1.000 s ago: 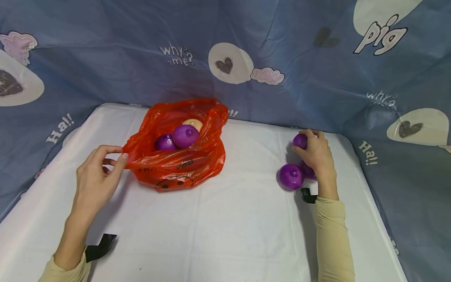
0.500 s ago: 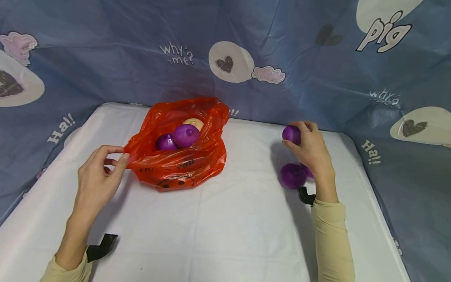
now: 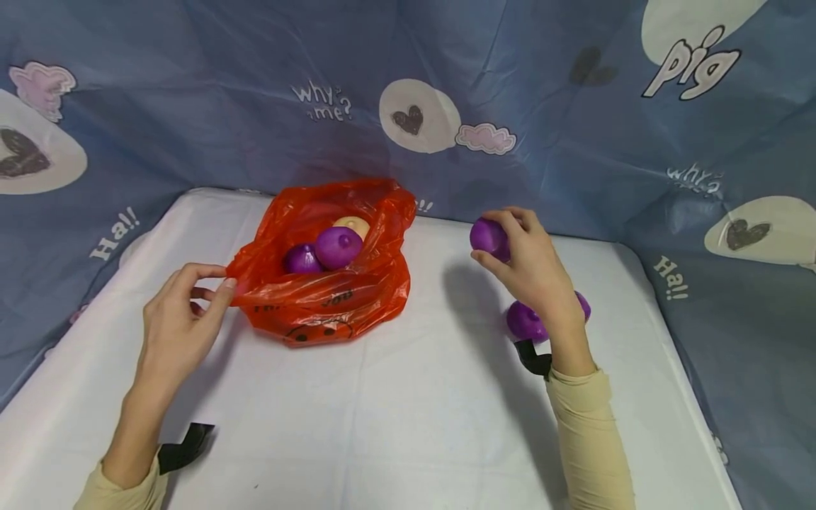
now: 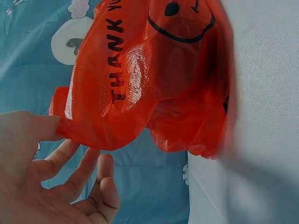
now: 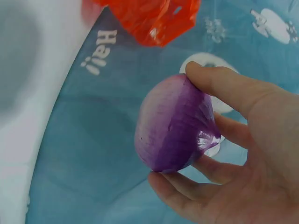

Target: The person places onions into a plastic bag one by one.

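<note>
An open red plastic bag (image 3: 325, 283) lies on the white table (image 3: 382, 411); inside it sit two purple onions (image 3: 338, 246) and a pale one (image 3: 352, 224). My left hand (image 3: 181, 319) pinches the bag's near-left rim between thumb and forefinger; the left wrist view shows the bag (image 4: 154, 79) at the thumb tip. My right hand (image 3: 529, 265) holds a purple onion (image 3: 489, 236) lifted above the table, right of the bag; the right wrist view shows that onion (image 5: 175, 125) held between thumb and fingers. Two more purple onions (image 3: 525, 322) lie on the table, partly hidden behind my right wrist.
A blue cartoon-printed cloth (image 3: 574, 120) hangs round the back and both sides of the table. Black wrist straps (image 3: 185, 445) show at both sleeves. The table's right edge (image 3: 695, 411) runs close to my right forearm.
My right hand has lifted one purple onion off the table and carried it left toward the bag. The left hand keeps its pinch on the bag's rim.
</note>
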Demonstrator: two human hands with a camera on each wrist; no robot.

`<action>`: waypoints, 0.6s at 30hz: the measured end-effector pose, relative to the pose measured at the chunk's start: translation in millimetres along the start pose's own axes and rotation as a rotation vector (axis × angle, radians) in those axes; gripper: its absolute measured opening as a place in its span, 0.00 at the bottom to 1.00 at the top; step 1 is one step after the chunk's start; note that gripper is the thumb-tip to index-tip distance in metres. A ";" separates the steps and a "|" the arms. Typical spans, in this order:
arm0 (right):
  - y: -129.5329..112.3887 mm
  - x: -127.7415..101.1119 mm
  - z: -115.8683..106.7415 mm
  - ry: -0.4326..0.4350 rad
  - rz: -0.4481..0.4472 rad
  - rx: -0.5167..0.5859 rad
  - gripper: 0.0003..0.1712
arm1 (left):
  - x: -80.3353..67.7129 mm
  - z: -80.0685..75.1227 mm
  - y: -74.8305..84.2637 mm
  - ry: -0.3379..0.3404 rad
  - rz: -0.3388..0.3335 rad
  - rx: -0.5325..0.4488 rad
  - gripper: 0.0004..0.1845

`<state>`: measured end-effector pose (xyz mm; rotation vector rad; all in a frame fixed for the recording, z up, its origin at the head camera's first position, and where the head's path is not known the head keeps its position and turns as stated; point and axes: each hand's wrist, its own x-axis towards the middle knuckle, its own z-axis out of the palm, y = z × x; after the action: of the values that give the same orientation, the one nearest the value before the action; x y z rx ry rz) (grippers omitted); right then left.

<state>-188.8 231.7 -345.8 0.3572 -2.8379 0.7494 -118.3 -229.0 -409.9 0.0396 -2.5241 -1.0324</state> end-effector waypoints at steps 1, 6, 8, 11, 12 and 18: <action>-2.9 0.1 1.0 -0.005 -0.008 0.003 0.34 | -0.1 0.1 0.1 0.001 0.001 0.001 0.15; -22.0 1.9 2.9 -0.037 -0.057 0.019 0.34 | -0.1 -0.1 1.2 0.009 0.005 0.005 0.15; -30.6 3.8 3.5 -0.049 -0.081 0.024 0.35 | -0.2 -0.2 1.4 0.010 0.006 0.006 0.15; -42.3 7.3 5.9 -0.068 -0.114 0.021 0.34 | -0.5 -0.3 1.6 0.011 0.005 0.008 0.15; -46.0 8.7 7.1 -0.075 -0.125 0.022 0.34 | -0.6 -0.3 1.7 0.011 0.005 0.008 0.15; -66.8 16.4 14.4 -0.093 -0.175 0.026 0.35 | -1.0 0.0 1.4 0.010 0.005 0.012 0.15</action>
<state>-187.7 165.1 -323.4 0.6517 -2.8362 0.7527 -117.2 -227.8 -409.2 0.0416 -2.5200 -1.0132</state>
